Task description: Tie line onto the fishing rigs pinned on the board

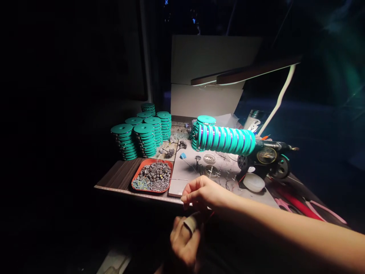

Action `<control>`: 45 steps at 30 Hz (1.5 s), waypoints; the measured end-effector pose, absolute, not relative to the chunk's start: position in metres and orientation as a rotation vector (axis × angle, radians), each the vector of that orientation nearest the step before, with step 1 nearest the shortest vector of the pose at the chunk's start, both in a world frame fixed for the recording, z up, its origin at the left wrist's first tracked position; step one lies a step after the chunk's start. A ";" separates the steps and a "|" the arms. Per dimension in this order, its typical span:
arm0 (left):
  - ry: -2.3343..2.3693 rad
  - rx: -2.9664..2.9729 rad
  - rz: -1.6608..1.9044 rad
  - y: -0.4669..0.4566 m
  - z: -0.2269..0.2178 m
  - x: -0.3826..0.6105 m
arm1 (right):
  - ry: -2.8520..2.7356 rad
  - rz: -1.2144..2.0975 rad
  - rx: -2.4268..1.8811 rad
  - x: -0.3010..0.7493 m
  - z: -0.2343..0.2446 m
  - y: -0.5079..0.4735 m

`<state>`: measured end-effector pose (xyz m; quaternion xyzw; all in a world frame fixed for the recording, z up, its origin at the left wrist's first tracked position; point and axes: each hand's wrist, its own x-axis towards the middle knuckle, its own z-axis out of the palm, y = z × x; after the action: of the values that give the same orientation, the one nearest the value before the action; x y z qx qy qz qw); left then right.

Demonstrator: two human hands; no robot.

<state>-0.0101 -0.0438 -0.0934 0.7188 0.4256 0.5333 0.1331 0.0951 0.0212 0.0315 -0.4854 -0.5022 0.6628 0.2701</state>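
My right hand (pixel 199 193) hovers at the table's front edge, fingers pinched together on something too small to name, perhaps a thin wire. My left hand (pixel 185 238) is lower, below the table edge in shadow, its fingers curled, with a strip of tape or a finger guard around one finger. Just left of my right hand sits a red tray (pixel 136 177) of small dark cylinders and metal bits. A row of teal spools (pixel 225 139) is strung on the shaft of a winding machine (pixel 268 158).
Stacks of teal spools (pixel 141 135) stand at the back left. A desk lamp (pixel 245 74) hangs over the grey work mat (pixel 182 179). A white round puck (pixel 253 182), small metal parts, pink-handled tools (pixel 302 207) and a white box (pixel 211 76) are around. The surroundings are dark.
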 end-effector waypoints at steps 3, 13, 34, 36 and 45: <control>1.237 2.104 1.538 -0.042 -0.083 -0.010 | -1.407 1.748 -1.264 0.096 0.032 0.021; 1.177 1.473 1.175 -0.040 -0.053 -0.007 | -1.816 0.899 -1.266 0.150 0.001 -0.041; 1.274 1.929 1.236 -0.040 -0.057 -0.008 | -2.310 0.196 -1.362 0.131 -0.018 -0.043; 1.276 2.166 1.310 -0.040 -0.061 -0.010 | -2.404 0.100 -1.472 0.126 -0.014 -0.041; 1.225 2.574 1.372 -0.036 -0.069 -0.015 | -2.368 0.338 -1.454 0.124 -0.011 -0.024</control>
<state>-0.0151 -0.0363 -0.0694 0.8135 0.3872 0.4337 -0.0108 0.1238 -0.0236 -0.0106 -0.5118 -0.8336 0.1191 0.1703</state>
